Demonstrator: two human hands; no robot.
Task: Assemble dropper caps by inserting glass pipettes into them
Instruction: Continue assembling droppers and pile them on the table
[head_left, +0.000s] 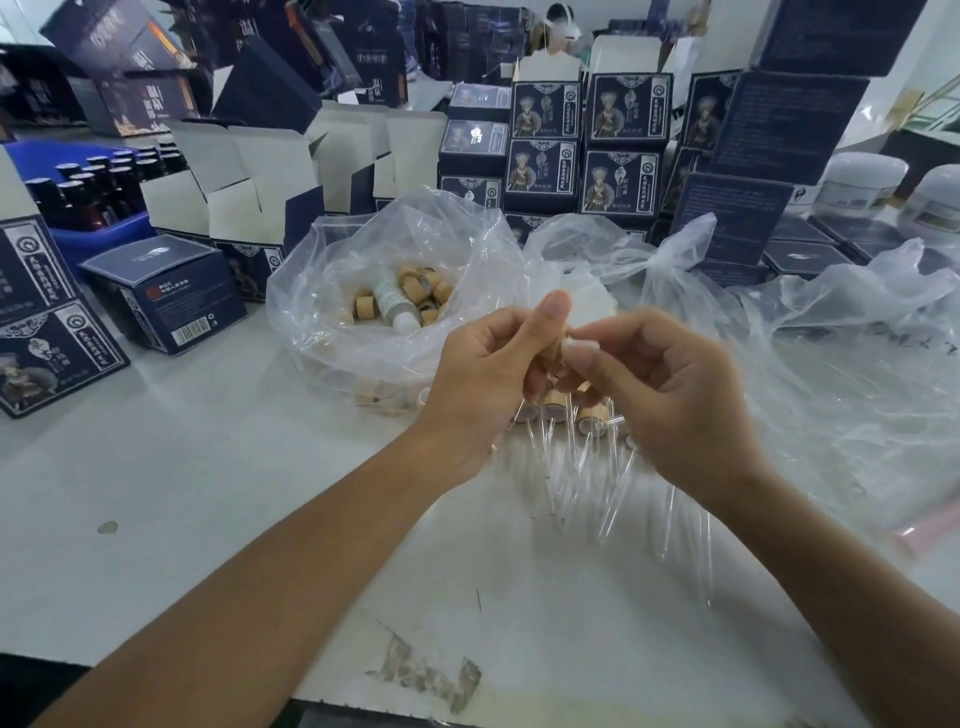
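My left hand (488, 374) and my right hand (665, 395) meet above the white table. Between their fingertips sits a dropper cap (563, 345) with a tan wooden collar and a white rubber bulb. The left hand's thumb and fingers curl round the collar; the right hand's fingertips pinch the white bulb end. Below the hands lie several assembled droppers (556, 415) with wooden collars and clear glass pipettes (613, 509) pointing toward me. A clear plastic bag (332, 312) behind holds several loose wooden caps (421, 291) and a small white bottle (395, 304).
Dark blue printed boxes (618, 150) stack behind the bags and at the left (166, 296). Open white-flapped cartons (260, 176) stand at the back left beside a blue crate (93, 228) of dark bottles. More crumpled plastic (857, 338) spreads right. White jars (857, 182) stand far right.
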